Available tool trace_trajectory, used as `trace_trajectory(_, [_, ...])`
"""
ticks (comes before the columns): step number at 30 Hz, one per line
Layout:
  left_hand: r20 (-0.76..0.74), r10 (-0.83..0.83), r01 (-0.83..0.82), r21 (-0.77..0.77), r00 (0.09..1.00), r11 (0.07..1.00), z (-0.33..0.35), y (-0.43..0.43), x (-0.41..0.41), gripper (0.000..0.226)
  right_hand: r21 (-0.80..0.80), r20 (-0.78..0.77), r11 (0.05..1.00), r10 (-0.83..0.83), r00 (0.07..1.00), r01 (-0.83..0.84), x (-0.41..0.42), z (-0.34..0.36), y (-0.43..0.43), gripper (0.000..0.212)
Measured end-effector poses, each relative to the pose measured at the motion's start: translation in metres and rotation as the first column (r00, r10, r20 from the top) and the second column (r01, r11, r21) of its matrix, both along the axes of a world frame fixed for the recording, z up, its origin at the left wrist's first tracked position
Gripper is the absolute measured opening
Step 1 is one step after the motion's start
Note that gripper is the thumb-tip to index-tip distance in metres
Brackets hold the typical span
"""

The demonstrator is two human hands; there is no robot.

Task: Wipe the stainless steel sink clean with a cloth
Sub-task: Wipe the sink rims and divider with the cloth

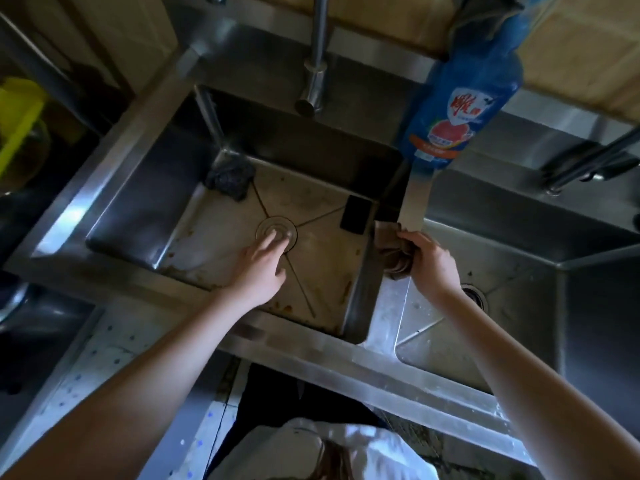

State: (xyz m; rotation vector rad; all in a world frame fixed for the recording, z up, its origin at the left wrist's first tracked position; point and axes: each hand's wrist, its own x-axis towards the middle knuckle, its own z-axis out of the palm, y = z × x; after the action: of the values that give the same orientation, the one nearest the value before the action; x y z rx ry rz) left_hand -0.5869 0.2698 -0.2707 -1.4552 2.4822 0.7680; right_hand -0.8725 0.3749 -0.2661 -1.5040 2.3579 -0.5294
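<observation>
Stainless steel double sink [145, 202] fills the view, and most of the wiping looks undone. The left basin's floor carries brownish stains and rusty smears [346, 289] along its near and right edges, plus a pale cloudy patch near the left wall.

The crumpled brown cloth [391, 247] is not in the basin. It sits bunched on the divider between the two basins, gripped by the right hand [433, 261], whose fingers [412, 237] curl tightly round it. The left hand [263, 268] reaches down into the left basin with fingers [273, 239] stretched out, holding nothing, their tips resting on the round metal drain cover [266, 226].

A dark grey scouring pad [230, 176] lies in the far left corner of that basin, and a black rectangular sponge [356, 214] leans at its right side. Both will probably need lifting out so the floor can be wiped fully. A blue dish-soap bottle [460, 98] stands behind the divider, near the steel tap [317, 64].

The right basin [519, 244] shows droplets and a few specks, so I judge it needs wiping too. My guess is the job is at an early stage.
</observation>
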Motion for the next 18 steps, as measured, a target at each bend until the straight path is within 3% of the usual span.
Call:
trace_trajectory(6, [-0.041,0.088,-0.091,-0.051,0.995,0.995,0.0,0.042,0.02,0.059,0.001,0.028,0.987,0.163,0.986,-0.163,0.007,0.008,0.009,0.048])
trace_trajectory(14, [0.022,0.173,-0.172,-0.065,0.985,0.983,-0.008,0.088,0.039,0.05,-0.041,0.073,0.939,0.345,0.936,-0.343,0.024,0.033,-0.02,0.045])
trace_trajectory(18, [0.014,0.175,-0.174,-0.067,0.985,0.983,-0.008,0.099,0.04,0.043,0.085,0.046,0.873,0.478,0.877,-0.481,0.031,0.032,-0.043,0.042])
